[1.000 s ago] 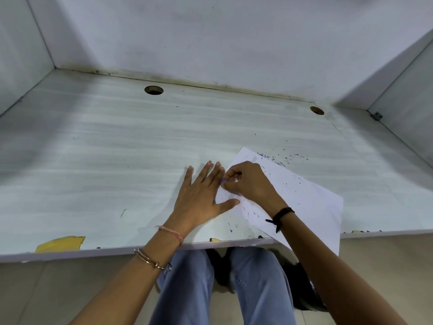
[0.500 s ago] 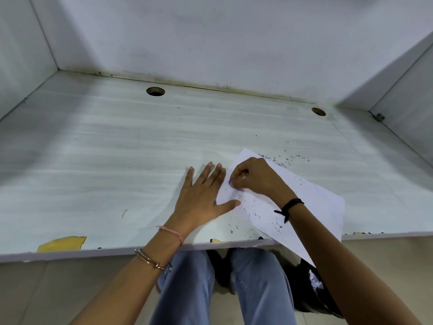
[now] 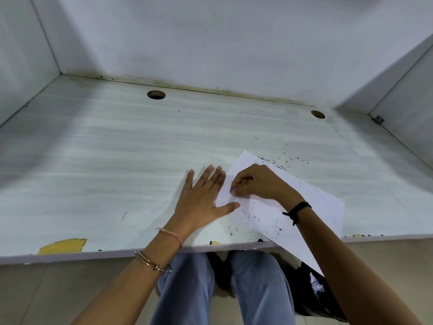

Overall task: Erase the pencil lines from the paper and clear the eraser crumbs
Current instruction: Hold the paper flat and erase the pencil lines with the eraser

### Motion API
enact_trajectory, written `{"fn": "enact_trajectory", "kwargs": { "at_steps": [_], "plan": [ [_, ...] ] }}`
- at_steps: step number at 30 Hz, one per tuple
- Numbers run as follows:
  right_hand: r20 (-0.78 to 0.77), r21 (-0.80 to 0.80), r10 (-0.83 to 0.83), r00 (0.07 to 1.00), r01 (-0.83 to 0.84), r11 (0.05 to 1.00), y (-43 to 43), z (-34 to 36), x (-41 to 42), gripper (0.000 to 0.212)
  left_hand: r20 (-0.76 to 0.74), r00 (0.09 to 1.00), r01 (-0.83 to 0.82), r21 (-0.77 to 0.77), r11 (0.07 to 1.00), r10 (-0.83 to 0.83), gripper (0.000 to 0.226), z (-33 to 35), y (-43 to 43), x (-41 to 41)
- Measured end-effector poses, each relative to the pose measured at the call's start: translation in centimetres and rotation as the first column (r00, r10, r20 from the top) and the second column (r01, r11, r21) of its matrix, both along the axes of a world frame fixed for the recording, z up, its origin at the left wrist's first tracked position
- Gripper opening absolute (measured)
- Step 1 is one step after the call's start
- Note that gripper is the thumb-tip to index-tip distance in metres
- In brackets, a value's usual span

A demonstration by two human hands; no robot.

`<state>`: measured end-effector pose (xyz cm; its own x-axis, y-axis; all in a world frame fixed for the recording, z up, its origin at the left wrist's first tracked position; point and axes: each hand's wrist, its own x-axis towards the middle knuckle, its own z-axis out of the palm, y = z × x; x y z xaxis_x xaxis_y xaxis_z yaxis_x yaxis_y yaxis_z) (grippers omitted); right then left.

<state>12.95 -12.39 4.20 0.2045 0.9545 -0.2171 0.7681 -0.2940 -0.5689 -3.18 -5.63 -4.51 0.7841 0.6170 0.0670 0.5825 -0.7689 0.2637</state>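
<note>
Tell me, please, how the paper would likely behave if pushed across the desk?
Probably light and apt to slide: the left hand lies flat on the paper, seemingly steadying it. Likely thin and floppy: its near corner overhangs the desk.

left wrist: pink thread (image 3: 172, 234), metal bangle (image 3: 152, 262) | right wrist: black cord (image 3: 298, 209) | blue jeans (image 3: 257, 292)

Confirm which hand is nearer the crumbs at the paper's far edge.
Right. The right hand, on the paper, is just short of the crumbs; left hand lies farther left.
</note>
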Motion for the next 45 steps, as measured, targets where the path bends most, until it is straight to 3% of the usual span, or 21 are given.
{"fn": "enact_trajectory", "kwargs": {
  "at_steps": [3, 11, 15, 18, 22, 27, 31, 35, 39, 43, 45],
  "plan": [
    [0.032, 0.136, -0.186, 0.982, 0.180, 0.974, 0.4, -0.7, 0.8, 0.007, 0.014, 1.000, 0.001, -0.015, 1.000, -0.001, 0.104, 0.0, -0.1, -0.1],
    [-0.120, 0.217, -0.225, 0.967, 0.247, 0.944, -1.9, -2.5, 0.5, 0.013, 0.072, 0.997, -0.029, -0.062, 0.998, 0.034, 0.100, 0.5, -0.1, 0.4],
    [-0.138, 0.196, -0.212, 0.968, 0.236, 0.952, -1.8, -2.7, 0.6, 0.010, 0.083, 0.996, -0.039, -0.026, 0.999, 0.041, 0.088, 1.1, 0.1, 1.6],
    [-0.084, 0.194, -0.212, 0.974, 0.225, 0.955, -1.2, -2.3, 0.4, 0.010, -0.020, 0.999, -0.043, -0.023, 0.999, 0.043, 0.092, 0.9, 0.2, 1.8],
    [-0.065, 0.168, -0.111, 0.992, 0.121, 0.978, -0.8, -2.1, -0.7, 0.006, -0.044, 0.998, -0.038, 0.049, 0.998, 0.040, 0.103, 0.3, 0.4, 2.0],
    [0.102, 0.213, -0.168, 0.980, 0.144, 0.966, 1.5, -1.2, 0.0, 0.006, -0.022, 0.999, -0.039, 0.022, 0.999, 0.039, 0.099, 0.2, 0.5, 2.1],
    [0.059, 0.044, -0.031, 0.998, 0.028, 0.999, 1.3, -0.7, -0.9, 0.003, 0.003, 0.999, -0.038, 0.042, 0.998, 0.038, 0.102, -0.1, 0.5, 2.1],
    [0.128, 0.138, -0.149, 0.981, 0.131, 0.982, 2.3, -0.5, 0.4, 0.005, -0.009, 0.999, -0.036, 0.025, 0.999, 0.036, 0.103, 0.0, 0.5, 2.2],
    [0.115, 0.008, 0.009, 0.993, -0.010, 1.000, 2.0, -0.5, -0.5, 0.002, 0.017, 0.999, -0.036, 0.041, 0.999, 0.035, 0.102, -0.2, 0.5, 2.1],
    [0.117, 0.108, -0.143, 0.983, 0.131, 0.986, 3.0, -0.5, 0.5, 0.003, 0.006, 0.999, -0.037, 0.028, 0.999, 0.037, 0.102, 0.1, 0.5, 2.2],
    [0.149, 0.082, -0.098, 0.984, 0.086, 0.993, 2.9, -0.6, 0.0, 0.003, 0.008, 0.999, -0.032, 0.030, 0.999, 0.032, 0.102, 0.1, 0.5, 2.1]
  ]
}}
